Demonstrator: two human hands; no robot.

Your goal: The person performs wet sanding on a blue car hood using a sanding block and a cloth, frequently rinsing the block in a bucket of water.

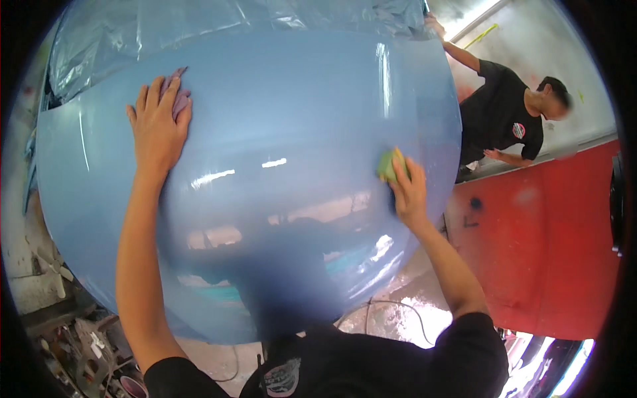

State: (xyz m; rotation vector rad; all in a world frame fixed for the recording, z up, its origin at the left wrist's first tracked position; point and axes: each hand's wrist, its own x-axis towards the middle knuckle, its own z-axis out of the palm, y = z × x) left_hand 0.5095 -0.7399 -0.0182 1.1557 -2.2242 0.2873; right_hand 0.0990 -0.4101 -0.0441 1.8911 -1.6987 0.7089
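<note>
A large, glossy blue car hood (285, 146) fills the middle of the view, with bright reflections across its near half. Toward its far left, my left hand (158, 123) presses a crumpled purple cloth (175, 96) against the paint. Over on the right side, my right hand (410, 189) grips a green sponge (388, 167) that rests on the hood. The fingers of that hand are slightly blurred.
Clear plastic sheeting (199, 16) covers the area beyond the hood. A co-worker in a black shirt (507, 106) stands at the right, one arm raised to the sheeting. Nearby is a red panel (537, 245). Clutter (86, 351) lies at lower left; a thin hose (398, 303) crosses the floor.
</note>
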